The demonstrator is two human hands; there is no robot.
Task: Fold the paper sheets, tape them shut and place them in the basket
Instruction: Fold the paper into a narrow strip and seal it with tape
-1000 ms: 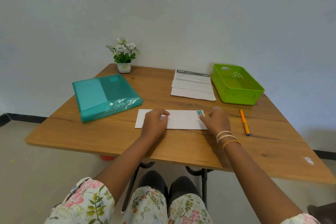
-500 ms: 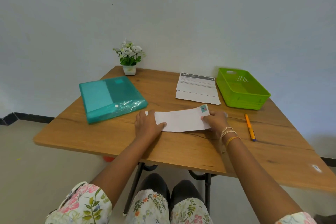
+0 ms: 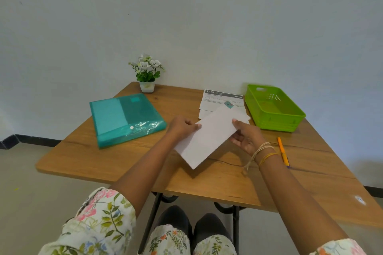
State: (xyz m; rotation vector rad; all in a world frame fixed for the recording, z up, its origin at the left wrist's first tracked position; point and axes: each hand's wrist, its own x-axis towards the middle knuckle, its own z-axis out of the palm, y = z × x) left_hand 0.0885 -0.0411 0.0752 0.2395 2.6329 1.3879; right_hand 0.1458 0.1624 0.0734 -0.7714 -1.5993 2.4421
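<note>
A folded white paper sheet [image 3: 209, 135] is held above the wooden table [image 3: 124, 163], tilted with its far end towards the basket. A small teal piece of tape [image 3: 228, 104] sits at that far end. My left hand [image 3: 182, 127] grips the sheet's left edge and my right hand [image 3: 246, 136] grips its right edge. The green basket [image 3: 273, 107] stands at the table's back right and looks empty. Another printed, folded sheet [image 3: 222, 97] lies flat behind the held one, left of the basket.
A teal plastic folder [image 3: 126, 118] lies on the left of the table. A small potted plant [image 3: 147, 76] stands at the back edge. An orange pen [image 3: 283, 151] lies to the right of my right wrist. A white wall rises behind the table.
The folded sheet lay flat under both hands; both hands have now lifted it off the table and turned its taped end up and away, towards the basket.
</note>
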